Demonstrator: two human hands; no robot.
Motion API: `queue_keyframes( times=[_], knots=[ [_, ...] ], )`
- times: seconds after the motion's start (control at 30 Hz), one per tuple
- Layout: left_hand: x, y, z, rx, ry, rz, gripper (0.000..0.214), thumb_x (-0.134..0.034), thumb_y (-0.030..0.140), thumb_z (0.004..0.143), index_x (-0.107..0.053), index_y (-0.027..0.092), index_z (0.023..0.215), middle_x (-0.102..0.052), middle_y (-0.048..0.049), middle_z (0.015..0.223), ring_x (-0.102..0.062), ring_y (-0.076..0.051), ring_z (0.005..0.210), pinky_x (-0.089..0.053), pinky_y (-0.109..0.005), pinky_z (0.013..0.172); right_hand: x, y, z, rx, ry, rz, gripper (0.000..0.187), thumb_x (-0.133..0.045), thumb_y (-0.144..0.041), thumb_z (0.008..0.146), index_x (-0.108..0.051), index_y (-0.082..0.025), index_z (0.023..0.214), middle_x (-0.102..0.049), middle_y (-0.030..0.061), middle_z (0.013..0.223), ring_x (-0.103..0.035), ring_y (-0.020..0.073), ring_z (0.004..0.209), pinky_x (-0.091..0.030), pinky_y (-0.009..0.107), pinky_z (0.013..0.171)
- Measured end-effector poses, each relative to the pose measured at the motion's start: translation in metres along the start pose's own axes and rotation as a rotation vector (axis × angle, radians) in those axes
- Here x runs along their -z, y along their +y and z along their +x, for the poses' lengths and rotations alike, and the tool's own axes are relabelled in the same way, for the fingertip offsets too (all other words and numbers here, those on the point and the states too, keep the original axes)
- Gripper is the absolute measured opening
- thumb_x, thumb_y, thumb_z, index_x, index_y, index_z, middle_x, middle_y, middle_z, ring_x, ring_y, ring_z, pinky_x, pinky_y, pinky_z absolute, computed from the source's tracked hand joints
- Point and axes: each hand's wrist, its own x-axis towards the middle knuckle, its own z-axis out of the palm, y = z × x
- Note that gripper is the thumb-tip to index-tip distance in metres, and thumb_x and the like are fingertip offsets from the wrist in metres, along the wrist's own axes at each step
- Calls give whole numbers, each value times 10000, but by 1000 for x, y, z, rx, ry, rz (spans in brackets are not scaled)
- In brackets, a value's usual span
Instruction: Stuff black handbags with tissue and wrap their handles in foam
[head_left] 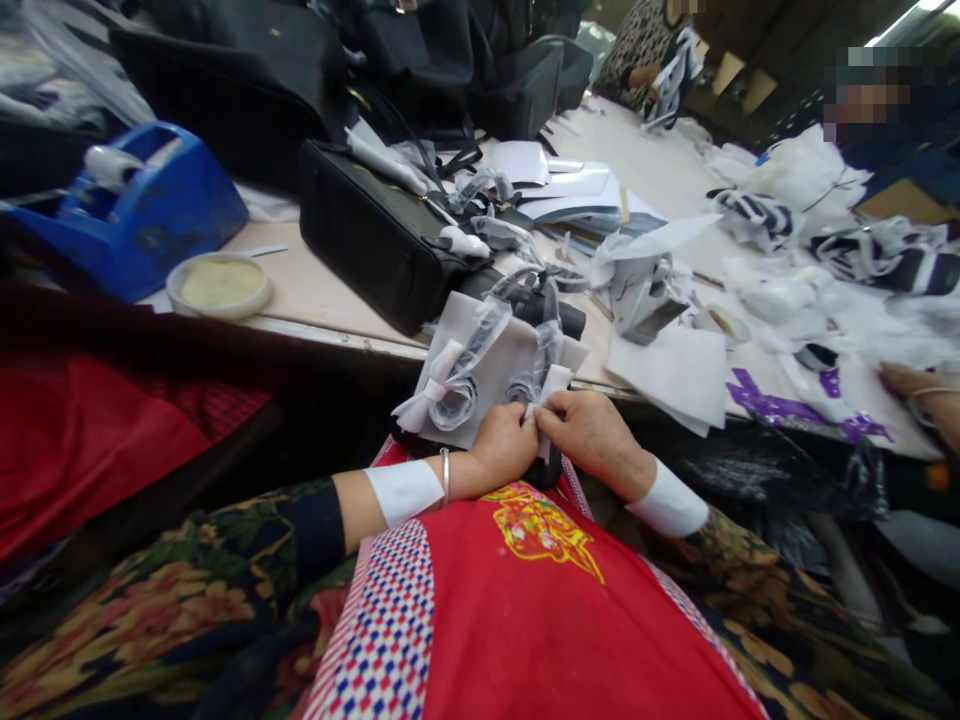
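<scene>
A bag stands on my lap against the table edge, its front covered by a white foam sheet (495,370). Its handle (551,325) is wrapped in clear plastic. Around the handle's right base is a white foam strip (556,382), and both my hands meet there. My right hand (596,435) pinches the strip between thumb and fingers. Close beside it, my left hand (506,445) is closed, fingertips at the strip's lower end. At the handle's left base, another white strip (435,390) is tied round. Most of the bag's body is hidden by the sheet and my hands.
Just behind lies a black handbag (375,230). More black bags (405,60) stand at the back. Left are a blue tape dispenser (161,215) and a round tub (219,285). Foam sheets (671,370) overhang the right edge. A co-worker's hand (926,395) is far right.
</scene>
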Motion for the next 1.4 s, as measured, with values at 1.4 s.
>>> queue_keyframes(
  times=[1.4],
  knots=[
    [5,2,-1,-11,-28,-69,231,-544,182,904,-727,103,788,-750,-79,783,-609,-165,673,-370,-249,576,-2,0,-11,-46,33,-178,353,-599,-390,969,-780,-146,789,-766,128,787,-693,225,751,-405,310,681]
  ],
)
